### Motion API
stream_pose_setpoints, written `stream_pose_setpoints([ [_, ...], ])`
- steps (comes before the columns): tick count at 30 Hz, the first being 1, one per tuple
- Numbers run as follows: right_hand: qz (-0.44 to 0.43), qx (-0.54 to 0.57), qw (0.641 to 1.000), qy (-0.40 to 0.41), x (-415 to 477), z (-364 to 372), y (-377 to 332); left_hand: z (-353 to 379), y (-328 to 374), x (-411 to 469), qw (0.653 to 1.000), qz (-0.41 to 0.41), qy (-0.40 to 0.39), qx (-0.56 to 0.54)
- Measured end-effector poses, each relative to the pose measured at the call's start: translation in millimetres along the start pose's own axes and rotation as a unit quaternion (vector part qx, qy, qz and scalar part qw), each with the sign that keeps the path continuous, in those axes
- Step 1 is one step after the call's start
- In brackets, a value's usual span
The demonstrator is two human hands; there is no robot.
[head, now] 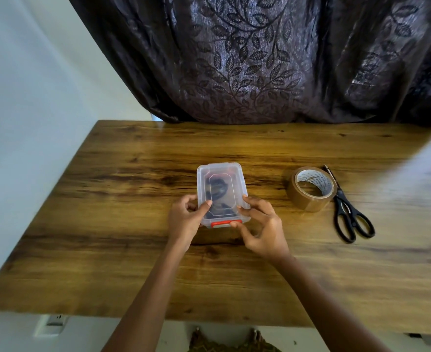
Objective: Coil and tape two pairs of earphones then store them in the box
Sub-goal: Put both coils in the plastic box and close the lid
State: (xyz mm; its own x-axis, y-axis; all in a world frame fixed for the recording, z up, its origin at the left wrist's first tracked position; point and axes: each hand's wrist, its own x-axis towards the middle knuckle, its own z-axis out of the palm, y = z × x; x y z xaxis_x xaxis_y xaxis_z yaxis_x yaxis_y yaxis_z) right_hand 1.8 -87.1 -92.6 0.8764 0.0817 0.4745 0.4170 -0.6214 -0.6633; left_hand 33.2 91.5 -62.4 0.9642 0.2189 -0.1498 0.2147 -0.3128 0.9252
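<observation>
A small clear plastic box with a lid on and a red latch at its near end sits on the wooden table. Dark coiled earphones show dimly through the lid. My left hand grips the box's near left side, thumb on the lid. My right hand holds the near right corner, with one finger touching the red latch and the thumb on the lid's edge.
A roll of brown packing tape lies right of the box, with black scissors just beyond it. A dark leaf-patterned curtain hangs behind the table; a pale wall is at the left.
</observation>
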Motion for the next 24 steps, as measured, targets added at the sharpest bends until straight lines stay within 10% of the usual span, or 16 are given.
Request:
stream_pose_setpoints([
  [14,0.070,0.040,0.997,-0.015,5.6,-5.0,-10.0,-5.6,5.1,4.5,0.998,-0.025,-0.039,0.029],
  [24,0.374,0.208,0.903,0.021,106.7,-11.5,-8.5,-2.0,25.6,33.6,0.996,-0.046,-0.033,0.062],
])
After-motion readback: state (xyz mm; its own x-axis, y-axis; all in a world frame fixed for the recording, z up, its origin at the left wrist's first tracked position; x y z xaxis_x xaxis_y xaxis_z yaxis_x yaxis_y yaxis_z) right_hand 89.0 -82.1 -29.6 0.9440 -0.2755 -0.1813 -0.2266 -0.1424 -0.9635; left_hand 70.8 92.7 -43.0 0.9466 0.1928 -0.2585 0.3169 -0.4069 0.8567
